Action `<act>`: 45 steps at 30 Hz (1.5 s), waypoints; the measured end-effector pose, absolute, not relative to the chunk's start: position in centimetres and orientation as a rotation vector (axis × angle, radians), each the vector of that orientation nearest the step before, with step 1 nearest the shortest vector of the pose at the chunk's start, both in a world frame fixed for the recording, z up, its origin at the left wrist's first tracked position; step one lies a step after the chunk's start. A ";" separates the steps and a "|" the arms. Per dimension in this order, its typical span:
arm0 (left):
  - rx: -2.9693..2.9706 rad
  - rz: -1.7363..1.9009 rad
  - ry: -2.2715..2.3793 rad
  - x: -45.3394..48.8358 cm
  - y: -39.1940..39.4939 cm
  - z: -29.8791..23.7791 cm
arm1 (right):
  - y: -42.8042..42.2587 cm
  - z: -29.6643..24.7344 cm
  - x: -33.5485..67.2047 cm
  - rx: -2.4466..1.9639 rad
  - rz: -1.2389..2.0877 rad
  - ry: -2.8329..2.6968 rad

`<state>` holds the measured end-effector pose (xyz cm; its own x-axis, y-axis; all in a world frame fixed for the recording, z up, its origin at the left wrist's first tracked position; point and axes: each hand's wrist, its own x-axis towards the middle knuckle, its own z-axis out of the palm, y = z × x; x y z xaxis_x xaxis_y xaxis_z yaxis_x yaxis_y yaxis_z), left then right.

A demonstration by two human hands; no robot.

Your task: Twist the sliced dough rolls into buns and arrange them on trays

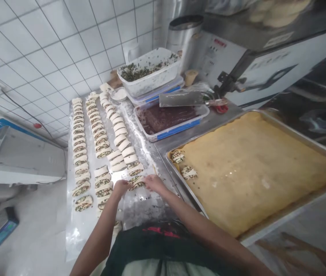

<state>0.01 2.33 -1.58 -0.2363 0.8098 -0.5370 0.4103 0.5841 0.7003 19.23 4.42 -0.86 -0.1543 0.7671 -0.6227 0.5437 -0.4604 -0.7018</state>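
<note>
On the floured steel counter, my left hand and my right hand pinch the two ends of one cut dough roll with green filling. Three long rows of the same dough rolls run away from me across the counter. To my right a large metal baking tray lined with brownish paper holds two dough pieces at its near left corner.
A tub of dark paste with a flat metal scraper laid across it stands behind the rows. Further back, a white tub of chopped greens rests on lidded boxes. A steel machine fills the right. A scale lies low left.
</note>
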 end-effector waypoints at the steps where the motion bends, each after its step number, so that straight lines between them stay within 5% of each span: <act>1: 1.017 0.477 1.838 0.1 2.2 -1.8 | 4.6 -1.0 18.3 -1.929 1.617 -1.529; 10: 0.974 0.684 1.736 1.6 -2.0 -0.4 | 2.8 1.4 16.9 -1.694 1.350 -1.668; 18: 0.532 0.689 0.899 3.7 -1.9 10.6 | 3.0 12.7 25.1 -0.841 1.158 -2.125; 24: 0.542 0.604 0.753 6.8 -1.2 15.2 | 1.8 15.0 28.0 -0.985 0.626 -1.958; 29: 0.725 0.797 0.724 11.1 -1.0 17.1 | 0.2 15.8 28.8 -1.350 0.520 -1.672; 35: 0.895 1.007 0.965 15.7 -1.1 15.6 | -3.0 14.9 27.0 -1.669 1.109 -1.383; 40: 1.075 1.059 1.167 16.7 -1.3 14.0 | -4.5 15.1 27.3 -1.197 1.748 -0.742; 45: 1.796 1.262 1.166 15.5 -0.6 13.5 | -5.3 16.1 29.4 -0.824 2.024 -0.383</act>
